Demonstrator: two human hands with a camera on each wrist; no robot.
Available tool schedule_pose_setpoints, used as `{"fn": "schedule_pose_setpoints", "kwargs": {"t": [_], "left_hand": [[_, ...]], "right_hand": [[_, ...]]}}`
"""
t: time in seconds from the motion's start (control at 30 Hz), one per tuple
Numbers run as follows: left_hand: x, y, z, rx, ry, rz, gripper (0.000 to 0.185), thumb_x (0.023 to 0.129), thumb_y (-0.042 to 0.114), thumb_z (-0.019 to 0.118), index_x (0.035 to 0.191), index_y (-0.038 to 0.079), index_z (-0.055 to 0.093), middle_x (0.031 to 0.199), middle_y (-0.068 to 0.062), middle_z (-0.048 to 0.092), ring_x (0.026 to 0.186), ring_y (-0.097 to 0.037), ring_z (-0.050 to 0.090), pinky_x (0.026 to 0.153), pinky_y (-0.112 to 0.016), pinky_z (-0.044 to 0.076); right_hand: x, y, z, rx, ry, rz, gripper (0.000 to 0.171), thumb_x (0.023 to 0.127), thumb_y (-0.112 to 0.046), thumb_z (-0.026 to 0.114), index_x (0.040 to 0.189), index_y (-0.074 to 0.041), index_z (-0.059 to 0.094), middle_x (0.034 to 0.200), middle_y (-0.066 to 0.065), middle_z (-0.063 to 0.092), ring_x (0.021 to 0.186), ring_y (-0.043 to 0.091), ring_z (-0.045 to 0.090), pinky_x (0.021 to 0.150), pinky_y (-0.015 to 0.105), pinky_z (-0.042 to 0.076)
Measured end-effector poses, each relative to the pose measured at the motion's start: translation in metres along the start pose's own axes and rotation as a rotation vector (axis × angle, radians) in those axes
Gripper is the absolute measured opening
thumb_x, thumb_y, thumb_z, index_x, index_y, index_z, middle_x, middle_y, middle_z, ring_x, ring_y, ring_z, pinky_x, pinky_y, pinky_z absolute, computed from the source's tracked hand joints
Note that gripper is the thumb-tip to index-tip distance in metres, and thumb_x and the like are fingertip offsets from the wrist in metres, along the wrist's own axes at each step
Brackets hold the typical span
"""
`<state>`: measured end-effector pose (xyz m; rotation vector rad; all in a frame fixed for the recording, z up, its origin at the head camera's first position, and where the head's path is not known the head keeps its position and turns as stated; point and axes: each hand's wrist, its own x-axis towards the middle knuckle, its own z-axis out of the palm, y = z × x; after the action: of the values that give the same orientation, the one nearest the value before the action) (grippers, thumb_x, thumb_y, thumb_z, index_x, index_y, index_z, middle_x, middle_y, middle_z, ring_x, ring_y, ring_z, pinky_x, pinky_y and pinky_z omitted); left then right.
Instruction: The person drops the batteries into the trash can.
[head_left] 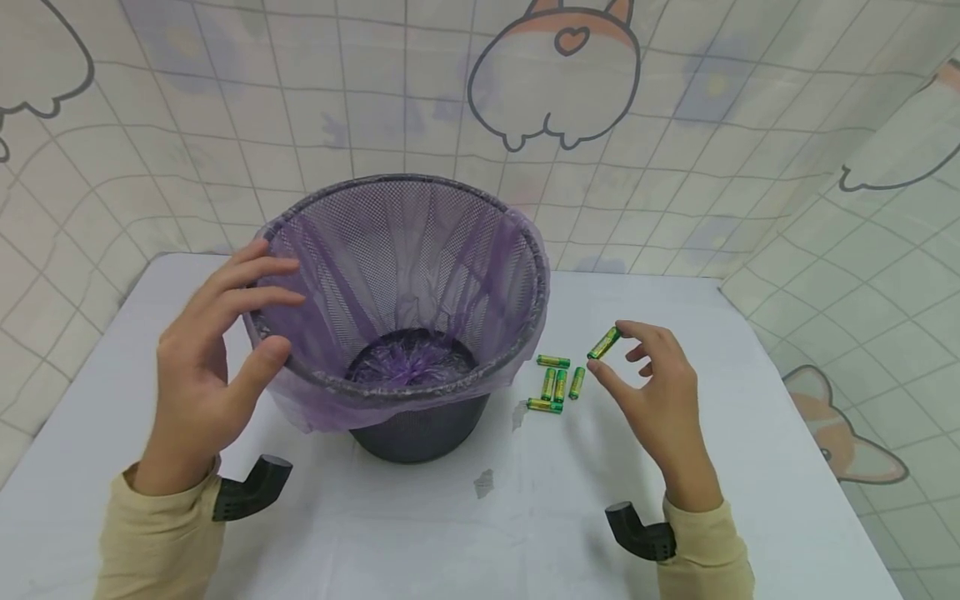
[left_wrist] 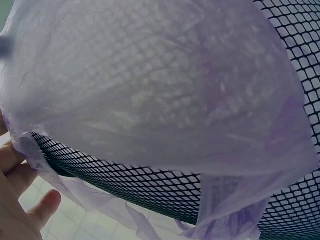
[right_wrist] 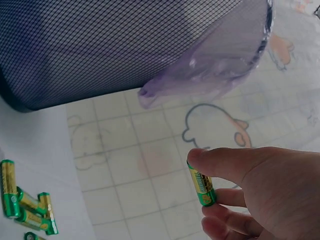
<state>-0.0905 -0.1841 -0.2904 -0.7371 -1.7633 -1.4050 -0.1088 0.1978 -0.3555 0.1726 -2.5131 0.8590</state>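
A black mesh bin [head_left: 420, 433] lined with a purple bag [head_left: 405, 275] stands mid-table. My left hand [head_left: 217, 350] holds its left rim, thumb on the near edge and fingers curled over the top; the left wrist view shows the bag [left_wrist: 165, 85], the mesh [left_wrist: 140, 182] and my fingertips [left_wrist: 20, 200]. My right hand [head_left: 645, 375] is lifted right of the bin and pinches a green and gold battery [head_left: 603, 342] between thumb and forefinger, also seen in the right wrist view [right_wrist: 202, 184]. Several more batteries [head_left: 557, 383] lie on the table beside the bin [right_wrist: 25, 205].
The white table [head_left: 480, 517] is backed by a tiled cartoon-dog curtain [head_left: 555, 83]. A small scrap [head_left: 483, 482] lies in front of the bin. Black wrist mounts [head_left: 255, 487] sit by each sleeve.
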Motion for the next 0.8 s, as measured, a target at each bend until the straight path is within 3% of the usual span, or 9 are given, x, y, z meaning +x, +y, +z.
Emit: {"fn": "schedule_pose_setpoints", "kwargs": {"t": [0.23, 0.47, 0.8], "left_hand": [[0.000, 0.005, 0.002, -0.030, -0.001, -0.032, 0.037, 0.089, 0.019, 0.066, 0.088, -0.017, 0.059, 0.116, -0.005, 0.066, 0.134, -0.034, 0.046, 0.121, -0.047, 0.029], [-0.004, -0.002, 0.001, -0.143, -0.010, -0.052, 0.029, 0.087, 0.010, 0.067, 0.088, -0.018, 0.058, 0.117, -0.010, 0.064, 0.136, -0.035, 0.041, 0.122, -0.044, 0.027], [-0.005, -0.005, -0.001, -0.151, -0.021, -0.060, 0.027, 0.087, 0.009, 0.067, 0.088, -0.017, 0.059, 0.117, -0.010, 0.063, 0.137, -0.035, 0.039, 0.120, -0.038, 0.032]], "right_hand": [[0.003, -0.012, -0.006, 0.030, 0.039, -0.035, 0.056, 0.074, -0.011, 0.083, 0.124, -0.005, 0.060, 0.118, 0.013, 0.062, 0.090, 0.020, 0.056, 0.070, 0.018, 0.041], [0.005, -0.022, -0.012, 0.066, 0.075, -0.060, 0.055, 0.074, -0.011, 0.082, 0.125, -0.007, 0.061, 0.119, 0.011, 0.063, 0.090, 0.016, 0.055, 0.071, 0.015, 0.042], [0.011, -0.037, -0.021, 0.131, 0.114, -0.111, 0.056, 0.073, -0.006, 0.082, 0.126, -0.010, 0.062, 0.118, 0.008, 0.064, 0.090, 0.010, 0.053, 0.073, 0.013, 0.042]]}}
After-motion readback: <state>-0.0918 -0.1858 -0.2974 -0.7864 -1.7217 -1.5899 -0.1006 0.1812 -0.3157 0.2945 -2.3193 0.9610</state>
